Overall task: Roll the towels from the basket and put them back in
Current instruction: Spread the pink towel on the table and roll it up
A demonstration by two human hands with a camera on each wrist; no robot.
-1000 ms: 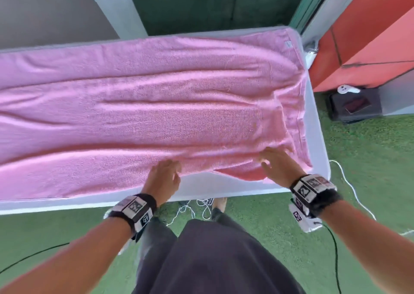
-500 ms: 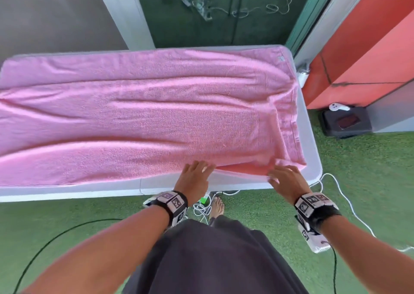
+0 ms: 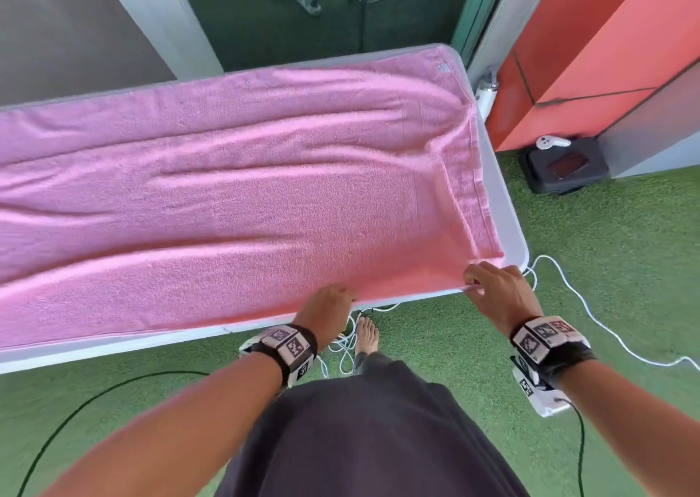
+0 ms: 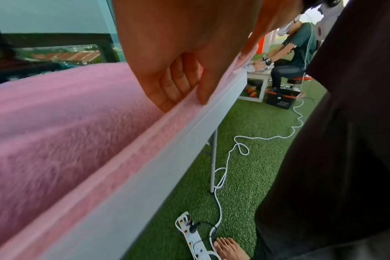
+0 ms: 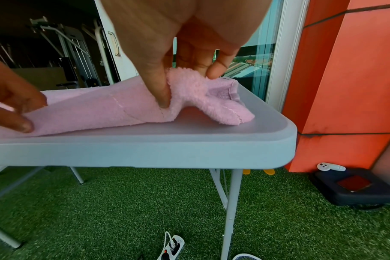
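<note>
While the pink towel [image 3: 242, 201] is lying spread and rippled across the tabletop [image 3: 509, 208], its near edge is being pinched by the left hand [image 3: 329, 307] and right hand [image 3: 492, 292] — its left end is being cut off.

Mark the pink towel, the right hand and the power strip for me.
pink towel [image 3: 242, 201]: head view, flat middle of the cloth.
right hand [image 5: 189, 44]: right wrist view, palm above the pinched corner.
power strip [image 4: 193, 237]: left wrist view, white body.
</note>
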